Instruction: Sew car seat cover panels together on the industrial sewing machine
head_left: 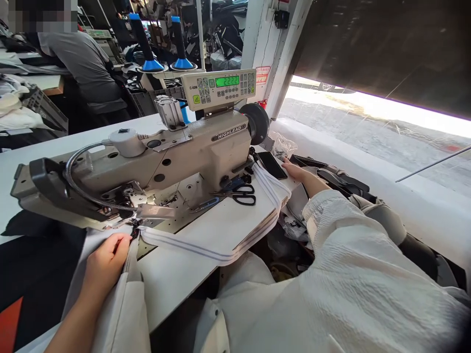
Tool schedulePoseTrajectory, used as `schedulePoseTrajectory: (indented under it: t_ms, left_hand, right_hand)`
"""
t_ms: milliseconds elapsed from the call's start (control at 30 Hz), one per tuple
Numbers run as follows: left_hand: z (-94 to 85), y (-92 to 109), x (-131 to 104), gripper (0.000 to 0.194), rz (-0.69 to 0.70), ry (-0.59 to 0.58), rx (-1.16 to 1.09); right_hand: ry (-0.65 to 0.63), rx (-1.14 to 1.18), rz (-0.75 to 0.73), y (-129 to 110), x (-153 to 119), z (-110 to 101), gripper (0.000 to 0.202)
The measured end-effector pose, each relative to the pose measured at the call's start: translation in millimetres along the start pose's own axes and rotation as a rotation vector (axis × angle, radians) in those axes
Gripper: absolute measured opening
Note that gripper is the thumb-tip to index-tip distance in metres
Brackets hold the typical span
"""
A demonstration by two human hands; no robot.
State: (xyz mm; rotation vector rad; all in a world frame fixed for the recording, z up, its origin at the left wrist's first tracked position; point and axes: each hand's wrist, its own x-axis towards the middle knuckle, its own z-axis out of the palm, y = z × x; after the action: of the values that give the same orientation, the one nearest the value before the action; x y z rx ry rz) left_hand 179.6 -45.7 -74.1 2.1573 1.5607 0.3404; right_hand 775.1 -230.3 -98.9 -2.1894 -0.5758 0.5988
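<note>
Head view: white striped tape [191, 245]

White tape [206, 249], purple stripes

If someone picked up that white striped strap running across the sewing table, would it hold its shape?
Probably not. The strap bends in a loop and drapes over the table edge, so it looks floppy. It seems thin and flat, likely light, and unlikely to roll.

A loose white garment of crinkled, textured cloth is worn, its long right sleeve [353, 274] gathered at the wrist by a ribbed cuff [316, 206]. The left forearm [79, 314] is left bare. No rings or gloves are seen on either hand.
</note>
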Motion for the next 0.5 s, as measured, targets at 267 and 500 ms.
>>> schedulePoseTrajectory:
  t_ms: [267,500]
  left_hand:
    - [-2.8,5,-2,0.026,-0.012,-0.007,-0.008]
    - [-2.3,3,-1,0.026,-0.019,0.01,-0.015]
  right_hand:
    - [-0.029,0.013,0.079,0,2,1,0.037]
    - [-0.067,0.034,0.097,-4,-8,-2,0.078]
